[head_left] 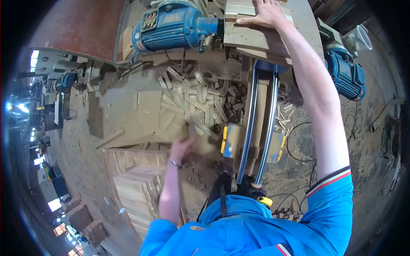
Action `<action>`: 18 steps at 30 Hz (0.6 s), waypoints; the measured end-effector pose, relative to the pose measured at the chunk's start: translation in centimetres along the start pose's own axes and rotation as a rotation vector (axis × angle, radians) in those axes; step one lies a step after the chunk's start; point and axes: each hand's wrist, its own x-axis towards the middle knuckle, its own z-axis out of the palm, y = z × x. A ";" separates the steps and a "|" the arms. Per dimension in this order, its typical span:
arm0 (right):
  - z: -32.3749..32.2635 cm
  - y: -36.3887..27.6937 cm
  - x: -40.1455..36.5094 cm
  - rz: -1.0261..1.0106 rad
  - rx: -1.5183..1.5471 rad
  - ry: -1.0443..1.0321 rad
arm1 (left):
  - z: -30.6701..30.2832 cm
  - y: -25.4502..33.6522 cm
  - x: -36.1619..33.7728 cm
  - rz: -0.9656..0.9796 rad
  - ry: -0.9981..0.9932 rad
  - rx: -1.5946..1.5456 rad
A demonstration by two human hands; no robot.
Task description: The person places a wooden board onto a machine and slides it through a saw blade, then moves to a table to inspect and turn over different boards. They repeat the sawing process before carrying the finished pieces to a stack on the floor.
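Note:
My right hand [268,16] lies spread on light wooden strips [239,9] at the top of the view, its thumb stretched left along an edge. The strips rest on a pale wooden board [252,37] on the machine. My left hand [183,148], with a band at the wrist, hangs low on the left and is smeared by motion. A blurred brown strip [191,126] shows right above its fingers; I cannot tell whether they hold it. Beyond lies a heap of wooden offcuts [198,100] on the floor. Below the left hand is a stack of wooden panels [139,187].
A blue motor [171,27] sits left of the board, another blue motor [345,74] to its right. Two shiny rails [249,123] run from the machine toward my body, between yellow-edged blocks [232,141]. A dark cable [290,147] loops over the floor. A reddish-brown panel [77,27] stands upper left.

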 end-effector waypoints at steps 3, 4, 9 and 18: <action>0.7 -0.7 -1.9 -0.021 0.004 0.028 | 2.9 -15.8 -8.7 -0.462 0.045 -0.445; -1.8 -2.8 -4.7 -0.031 -0.037 -0.019 | 3.4 -20.2 -10.5 -0.633 0.078 -0.586; 4.3 -1.0 -6.7 -0.193 -0.080 0.198 | 4.5 -23.4 -11.4 -0.599 -0.097 -0.642; -1.6 -7.7 -22.2 -0.122 0.000 -0.151 | 0.6 -24.9 -15.1 -0.002 0.008 0.226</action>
